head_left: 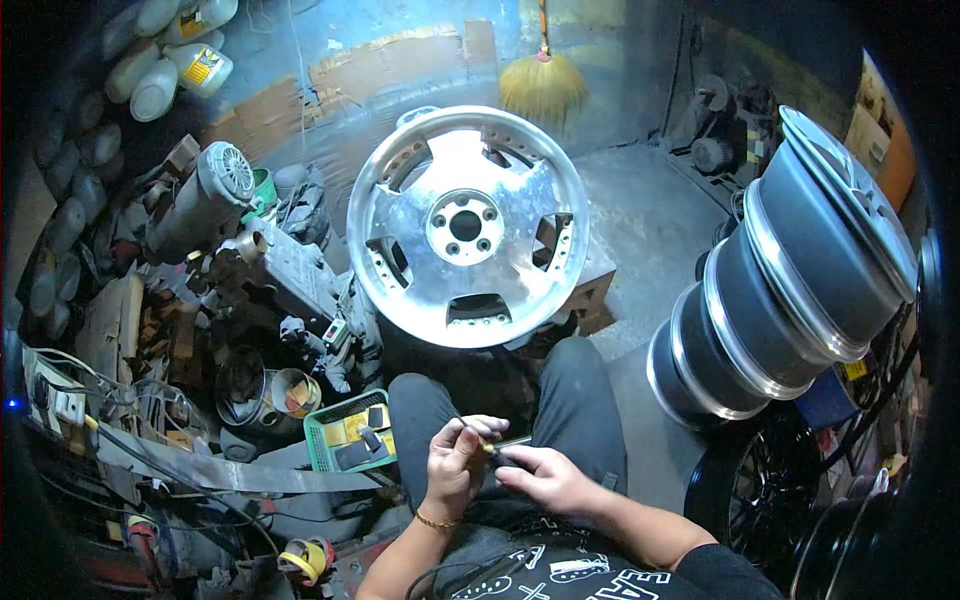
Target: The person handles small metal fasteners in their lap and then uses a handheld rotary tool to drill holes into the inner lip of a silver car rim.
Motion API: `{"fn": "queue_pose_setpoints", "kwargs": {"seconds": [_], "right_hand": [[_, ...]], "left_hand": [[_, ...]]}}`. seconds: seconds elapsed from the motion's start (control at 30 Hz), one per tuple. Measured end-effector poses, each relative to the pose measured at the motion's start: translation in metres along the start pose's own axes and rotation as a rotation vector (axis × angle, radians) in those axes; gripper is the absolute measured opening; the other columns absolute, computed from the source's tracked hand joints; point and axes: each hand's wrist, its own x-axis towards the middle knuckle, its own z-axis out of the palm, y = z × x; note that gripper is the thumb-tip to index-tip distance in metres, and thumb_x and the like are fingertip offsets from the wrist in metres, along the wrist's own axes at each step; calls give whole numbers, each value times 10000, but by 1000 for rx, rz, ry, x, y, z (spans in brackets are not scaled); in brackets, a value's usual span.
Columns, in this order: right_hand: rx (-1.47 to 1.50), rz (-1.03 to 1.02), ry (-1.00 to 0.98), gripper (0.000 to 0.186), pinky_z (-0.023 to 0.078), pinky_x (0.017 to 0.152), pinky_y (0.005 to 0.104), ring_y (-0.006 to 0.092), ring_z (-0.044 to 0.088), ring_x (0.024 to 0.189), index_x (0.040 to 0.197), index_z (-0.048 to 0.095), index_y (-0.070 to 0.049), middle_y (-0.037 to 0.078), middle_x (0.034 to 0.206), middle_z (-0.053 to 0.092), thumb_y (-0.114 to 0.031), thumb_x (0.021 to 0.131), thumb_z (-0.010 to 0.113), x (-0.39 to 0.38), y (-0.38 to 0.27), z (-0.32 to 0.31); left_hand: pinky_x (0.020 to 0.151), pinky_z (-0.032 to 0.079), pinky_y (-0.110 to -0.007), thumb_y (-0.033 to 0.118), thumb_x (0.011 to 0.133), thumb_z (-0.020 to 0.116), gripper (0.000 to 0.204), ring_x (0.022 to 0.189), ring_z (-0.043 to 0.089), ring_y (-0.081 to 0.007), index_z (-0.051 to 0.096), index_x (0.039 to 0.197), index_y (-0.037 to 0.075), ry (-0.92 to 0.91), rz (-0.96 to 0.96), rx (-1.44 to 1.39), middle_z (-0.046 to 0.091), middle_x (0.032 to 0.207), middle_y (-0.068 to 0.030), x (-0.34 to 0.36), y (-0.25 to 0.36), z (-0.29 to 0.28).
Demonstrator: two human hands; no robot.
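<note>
Below a polished, mirror-bright metal wheel (466,275) with five openings, a person's left hand (455,462) and right hand (545,477) pinch a slim, dark-and-yellowish piece (494,453), its detail too small to read. Right of the wheel, smooth, dark-barrelled rims (755,300) stand stacked; lower left of it, a green plastic basket (318,440) holds angular yellow and grey slabs (350,430).
</note>
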Motion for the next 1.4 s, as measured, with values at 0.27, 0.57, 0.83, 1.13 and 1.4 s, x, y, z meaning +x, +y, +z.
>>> {"fn": "queue_pose_setpoints", "kwargs": {"seconds": [0.27,0.57,0.83,1.13,1.4], "right_hand": [[630,288,-156,253,474,611,241,96,560,706,1056,596,-27,22,850,595,-267,989,555,8,-6,1],[794,263,-364,309,486,689,255,112,592,779,1167,576,-16,30,925,619,-259,977,574,4,8,9],[208,79,6,332,475,670,258,89,579,754,1208,582,-1,38,879,613,-229,967,594,5,2,7],[689,302,-236,296,498,630,273,138,611,744,1150,591,-12,40,883,623,-253,978,579,2,2,11],[-467,-316,159,264,481,643,318,117,607,763,1074,619,-17,14,899,621,-260,988,560,12,4,12]], "left_hand": [[925,480,-351,320,908,674,366,993,623,-224,643,1000,-33,-112,-47,-71,661,1077,-181,5,1,-12],[1049,385,-531,289,914,653,271,1214,515,-396,669,876,21,-464,-129,-480,675,929,-166,5,-9,-23],[849,524,-311,97,873,707,218,964,641,-175,643,1045,-21,18,26,131,685,1051,-148,0,3,-14],[1015,422,-526,446,983,496,443,1222,514,-366,642,914,34,-304,-42,-187,677,966,-174,5,0,-26],[978,467,-399,216,873,713,288,1125,602,-262,670,977,-50,-35,-146,124,650,1151,-221,-6,4,-27]]}}
